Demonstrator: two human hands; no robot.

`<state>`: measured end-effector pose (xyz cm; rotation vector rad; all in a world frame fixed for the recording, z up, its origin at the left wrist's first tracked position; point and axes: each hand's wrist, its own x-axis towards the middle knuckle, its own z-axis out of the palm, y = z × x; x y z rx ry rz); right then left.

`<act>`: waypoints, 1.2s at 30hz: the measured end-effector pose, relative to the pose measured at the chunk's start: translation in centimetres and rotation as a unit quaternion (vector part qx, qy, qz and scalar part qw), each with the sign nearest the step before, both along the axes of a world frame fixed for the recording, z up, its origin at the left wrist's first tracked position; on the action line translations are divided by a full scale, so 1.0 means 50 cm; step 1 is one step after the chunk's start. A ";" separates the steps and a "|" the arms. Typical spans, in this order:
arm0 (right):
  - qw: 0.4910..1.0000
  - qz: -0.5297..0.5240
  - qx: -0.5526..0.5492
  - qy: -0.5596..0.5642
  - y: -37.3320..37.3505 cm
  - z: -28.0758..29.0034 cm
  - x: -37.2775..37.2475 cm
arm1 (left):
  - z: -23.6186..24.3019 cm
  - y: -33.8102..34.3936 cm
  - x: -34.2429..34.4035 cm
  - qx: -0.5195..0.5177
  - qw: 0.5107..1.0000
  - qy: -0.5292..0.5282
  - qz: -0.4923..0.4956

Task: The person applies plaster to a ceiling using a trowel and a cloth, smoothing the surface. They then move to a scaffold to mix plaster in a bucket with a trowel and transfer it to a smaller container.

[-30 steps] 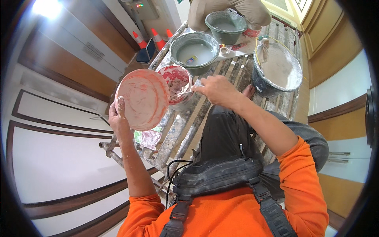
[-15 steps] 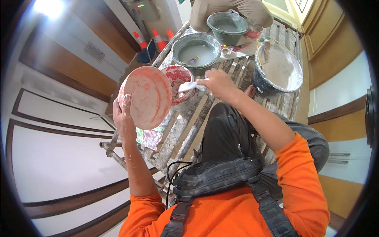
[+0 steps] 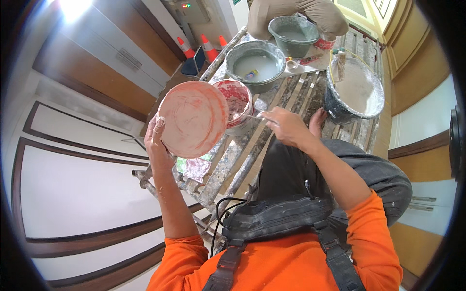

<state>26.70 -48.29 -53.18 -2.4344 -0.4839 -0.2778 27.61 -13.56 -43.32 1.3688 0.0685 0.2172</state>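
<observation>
My left hand (image 3: 158, 138) grips the rim of a round, shallow orange-red bowl (image 3: 193, 119), thumb over the edge. A pale, whitish paste is smeared across the bowl's face, which is tilted toward me. Closed around the handle of a putty knife (image 3: 253, 116) is my right hand (image 3: 286, 125). The knife's blade is seen nearly edge-on, at the rim of a small red-and-white bucket (image 3: 239, 127) that holds lumpy, pale material. This bucket stands just behind and right of the bowl, partly covered by it.
Two green tubs (image 3: 257, 87) of cloudy liquid stand beyond the bucket. A large dark bucket (image 3: 335, 104) with pale contents is at right. All rest on a slatted, paint-spattered platform (image 3: 242, 157). Another person's bent legs (image 3: 296, 12) are at the far end; orange cones (image 3: 208, 48) stand beyond.
My right hand has drawn the putty knife down and slightly back, turning its blade edge-on. The bowl stays in my left hand. The whole view has shifted a little.
</observation>
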 end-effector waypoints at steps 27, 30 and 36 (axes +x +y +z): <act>0.985 0.009 0.145 0.094 0.207 0.005 -0.059 | -0.135 -0.069 -0.050 0.001 0.993 -0.120 0.017; 0.990 -0.093 0.042 0.096 0.176 0.015 -0.025 | -0.134 -0.083 -0.059 -0.002 0.991 -0.134 -0.003; 0.965 -0.021 0.140 0.219 0.219 -0.034 -0.095 | -0.158 -0.113 -0.056 -0.021 0.986 -0.162 0.019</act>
